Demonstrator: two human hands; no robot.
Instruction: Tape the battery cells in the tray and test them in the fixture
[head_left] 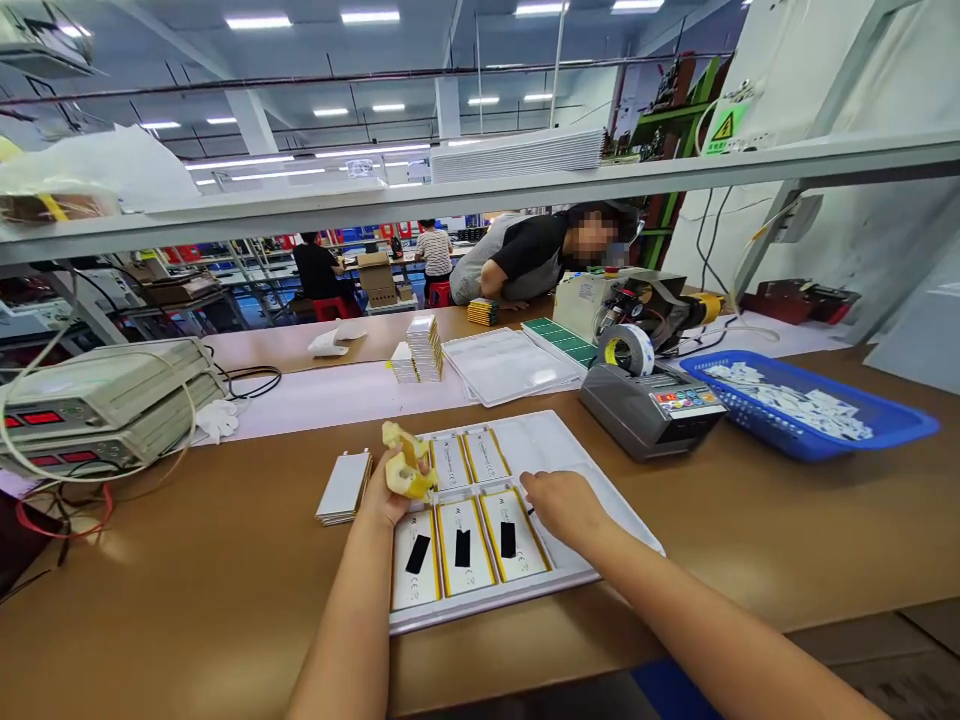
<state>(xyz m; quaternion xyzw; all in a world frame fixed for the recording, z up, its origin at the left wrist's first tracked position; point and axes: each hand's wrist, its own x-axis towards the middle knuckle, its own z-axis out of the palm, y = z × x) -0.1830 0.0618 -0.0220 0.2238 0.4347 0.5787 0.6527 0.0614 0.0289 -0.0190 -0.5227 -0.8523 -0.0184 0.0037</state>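
My left hand (388, 492) is closed around a yellow plastic piece with a notched, bracket-like shape (409, 465), held over the left side of a white tray (600, 540). In the tray lie flat white pouch batteries with yellow edges. Black strips mark the front-row batteries, such as the middle battery (459, 580); the back-row battery (486, 455) shows none. My right hand (566, 508) is over the tray's middle, beside the front right battery (517, 560), fingers pinched together. A tiny dark bit shows under its fingertips; what they hold is unclear.
A small stack of white batteries (343, 487) lies left of the tray. Behind are a taller battery stack (425, 348), white trays (510, 365), a tape dispenser machine (652, 405) and a blue basket (885, 425) of white pieces. Instruments (112, 400) stand left. A co-worker (525, 250) leans over the far bench.
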